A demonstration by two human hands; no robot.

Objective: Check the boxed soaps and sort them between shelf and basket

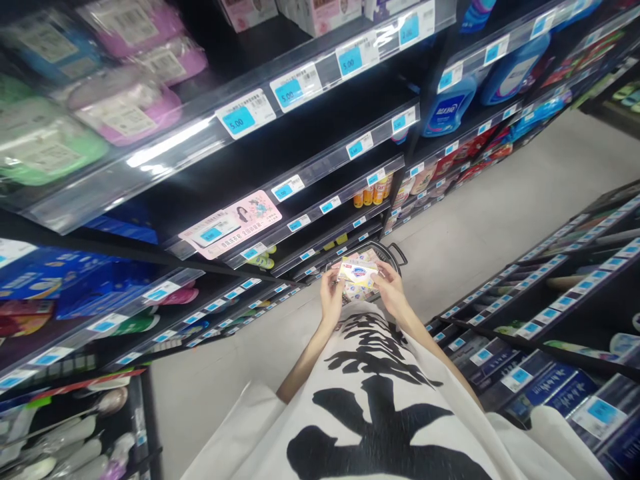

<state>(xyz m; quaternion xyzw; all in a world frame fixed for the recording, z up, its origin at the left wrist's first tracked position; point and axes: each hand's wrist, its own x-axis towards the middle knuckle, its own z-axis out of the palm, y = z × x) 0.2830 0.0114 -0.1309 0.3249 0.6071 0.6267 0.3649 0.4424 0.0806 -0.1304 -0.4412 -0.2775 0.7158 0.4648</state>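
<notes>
While a small pale soap box [357, 272] with a blue emblem is held level in front of the body, it is gripped at both short ends: the left hand [332, 295] is closed on its left end and the right hand [391, 288] is closed on its right end, fingers curled round the edges. The box is kept just above a wire basket [395, 252] on the aisle floor [500, 220], in which more packs of the same pale kind appear to be piled, though the view there is too small to be sure. As a judgement, the pack is already taken in hand but is not yet set on any shelf or laid down, so placing is what is left. Beyond the hands, dark shelves [320, 150] with blue price tags [239, 120] are ranged along the left; several stretches are seen bare, while others are filled with pink and green packets [125, 107] and blue bottles [450, 107]. A white shirt [380, 400] with black print is seen below.
</notes>
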